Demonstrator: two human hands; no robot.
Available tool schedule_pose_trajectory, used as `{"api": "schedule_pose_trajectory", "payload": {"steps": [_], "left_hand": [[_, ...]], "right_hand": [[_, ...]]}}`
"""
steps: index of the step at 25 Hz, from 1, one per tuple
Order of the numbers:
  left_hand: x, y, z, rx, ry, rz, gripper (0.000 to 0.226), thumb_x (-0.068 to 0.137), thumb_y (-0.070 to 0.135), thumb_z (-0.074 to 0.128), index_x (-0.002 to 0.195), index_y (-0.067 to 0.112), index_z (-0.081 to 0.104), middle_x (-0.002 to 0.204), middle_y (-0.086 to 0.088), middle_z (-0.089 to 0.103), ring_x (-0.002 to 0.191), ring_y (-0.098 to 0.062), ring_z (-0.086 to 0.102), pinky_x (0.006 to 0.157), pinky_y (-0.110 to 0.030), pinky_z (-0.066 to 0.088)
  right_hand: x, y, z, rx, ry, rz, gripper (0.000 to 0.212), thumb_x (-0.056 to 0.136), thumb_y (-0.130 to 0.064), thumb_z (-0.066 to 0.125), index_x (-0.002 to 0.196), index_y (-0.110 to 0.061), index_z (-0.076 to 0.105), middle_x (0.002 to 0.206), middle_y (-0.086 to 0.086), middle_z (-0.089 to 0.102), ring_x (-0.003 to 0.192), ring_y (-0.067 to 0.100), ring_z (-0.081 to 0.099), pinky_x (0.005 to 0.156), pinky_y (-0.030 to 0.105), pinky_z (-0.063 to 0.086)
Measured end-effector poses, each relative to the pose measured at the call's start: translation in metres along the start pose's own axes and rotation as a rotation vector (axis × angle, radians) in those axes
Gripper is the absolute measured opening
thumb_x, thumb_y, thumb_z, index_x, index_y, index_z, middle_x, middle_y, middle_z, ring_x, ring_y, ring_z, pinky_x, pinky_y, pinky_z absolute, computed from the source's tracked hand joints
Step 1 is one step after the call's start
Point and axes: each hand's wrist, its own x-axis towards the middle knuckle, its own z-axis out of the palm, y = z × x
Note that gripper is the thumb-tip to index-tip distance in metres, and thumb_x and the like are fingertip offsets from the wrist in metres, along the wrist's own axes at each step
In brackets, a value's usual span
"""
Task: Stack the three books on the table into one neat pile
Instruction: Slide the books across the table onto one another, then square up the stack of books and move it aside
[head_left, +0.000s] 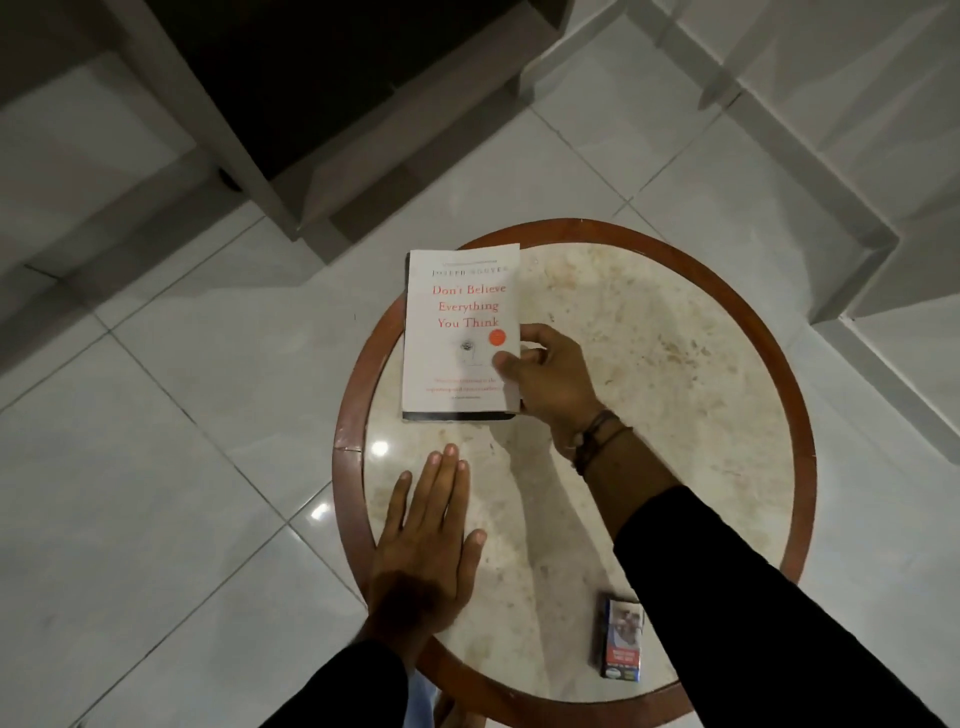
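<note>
- The right hand is closed on the right long edge of the white paperback book with red title lettering: the thumb lies on the cover near the small orange sticker and the fingers curl over and round the edge (how far they reach underneath is hidden).
- Below the white cover a dark band shows along the near edge, which may be another book or only this one's lower cover. I cannot tell which, nor count three books from this view.
- The book or pile lies at the far left of the round table with a pale marbled top and reddish-brown wooden rim, its left edge reaching over the rim on that side.
- The left hand rests flat and open on the table top, fingers together and pointing toward the book's near edge, holding nothing; it is near the book but not touching it.
- A small dark cigarette pack stands near the table's front edge, well apart from the book and beside the right sleeve.
- Handling, as a judgement: a paperback like this should be light and somewhat flexible, with a smooth cover that slides easily on the polished top. It is best gripped at the long edges or squared up with a flat palm against each side, rather than pinched at a corner, which would bend.
- The overhang at the rim looks the main risk; a nudge toward the table's middle would be safer.
</note>
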Motion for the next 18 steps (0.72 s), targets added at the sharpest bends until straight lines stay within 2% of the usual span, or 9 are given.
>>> {"api": "schedule_pose_trajectory", "payload": {"steps": [2,4,6,7,10,12,14,16,18], "left_hand": [[-0.001,0.000,0.003,-0.013,0.007,-0.006,0.077,0.108,0.055,0.033,0.173,0.021,0.009,0.184,0.002,-0.004,0.171,-0.021,0.002,0.139,-0.047,-0.003],[-0.001,0.001,0.003,-0.017,0.020,0.000,0.078,0.108,0.054,0.036,0.173,0.020,0.011,0.184,0.001,-0.001,0.171,-0.021,0.003,0.139,-0.046,-0.002],[0.001,0.001,-0.001,-0.030,0.024,0.011,0.075,0.108,0.052,0.039,0.172,0.017,0.019,0.183,-0.002,0.010,0.170,-0.023,0.012,0.138,-0.051,0.013],[0.001,0.002,-0.006,-0.062,0.028,0.017,0.073,0.108,0.050,0.040,0.171,0.017,0.024,0.182,-0.004,0.017,0.169,-0.024,0.018,0.135,-0.055,0.024],[0.014,0.005,-0.033,-0.406,0.144,-0.070,0.060,0.106,0.044,0.049,0.160,0.020,0.047,0.170,-0.004,0.048,0.158,-0.023,0.044,0.121,-0.059,0.046],[0.049,0.000,-0.066,-0.613,0.322,-0.288,0.048,0.107,0.047,0.050,0.149,0.023,0.056,0.152,0.002,0.063,0.140,-0.016,0.058,0.111,-0.054,0.055],[0.101,-0.014,-0.098,-0.631,0.374,-0.525,0.044,0.106,0.053,0.049,0.140,0.027,0.058,0.140,0.000,0.064,0.126,-0.018,0.059,0.108,-0.052,0.055],[0.152,-0.024,-0.120,-0.595,0.167,-0.665,0.046,0.105,0.057,0.047,0.136,0.025,0.060,0.142,-0.009,0.060,0.128,-0.029,0.057,0.113,-0.056,0.051],[0.180,-0.018,-0.126,-0.485,-0.087,-0.729,0.052,0.106,0.055,0.049,0.144,0.021,0.055,0.148,-0.016,0.053,0.137,-0.038,0.051,0.119,-0.059,0.045]], "right_hand": [[0.006,0.007,0.008,-0.138,0.115,-0.006,0.030,0.093,-0.024,0.078,0.120,-0.013,0.071,0.119,0.005,0.077,0.110,0.030,0.075,0.092,0.051,0.065],[0.008,0.013,0.008,-0.247,0.247,-0.025,0.033,0.082,-0.037,0.086,0.104,-0.018,0.071,0.100,-0.005,0.074,0.096,0.024,0.075,0.084,0.047,0.066],[0.010,0.015,0.004,-0.289,0.274,-0.005,0.041,0.074,-0.047,0.089,0.098,-0.022,0.066,0.088,-0.013,0.067,0.089,0.021,0.073,0.077,0.040,0.063],[0.010,0.016,0.001,-0.294,0.256,0.013,0.046,0.073,-0.051,0.090,0.100,-0.023,0.065,0.088,-0.015,0.065,0.089,0.020,0.072,0.075,0.036,0.060],[0.016,0.019,-0.003,-0.238,0.217,-0.011,0.053,0.077,-0.056,0.087,0.112,-0.022,0.066,0.105,-0.003,0.072,0.093,0.020,0.071,0.078,0.036,0.059],[0.021,0.014,0.000,-0.188,0.226,-0.044,0.052,0.083,-0.053,0.082,0.120,-0.019,0.068,0.118,0.002,0.074,0.102,0.022,0.072,0.090,0.041,0.061],[0.026,0.005,0.007,-0.231,0.206,-0.035,0.057,0.089,-0.049,0.077,0.134,-0.016,0.064,0.136,0.006,0.070,0.117,0.028,0.069,0.100,0.043,0.057],[0.030,-0.001,0.017,-0.363,0.164,-0.013,0.062,0.093,-0.051,0.072,0.141,-0.014,0.060,0.142,0.009,0.065,0.128,0.034,0.065,0.107,0.051,0.056],[0.029,-0.005,0.029,-0.477,0.171,-0.009,0.058,0.094,-0.053,0.068,0.138,-0.015,0.060,0.139,0.009,0.063,0.128,0.035,0.063,0.105,0.054,0.057]]}}
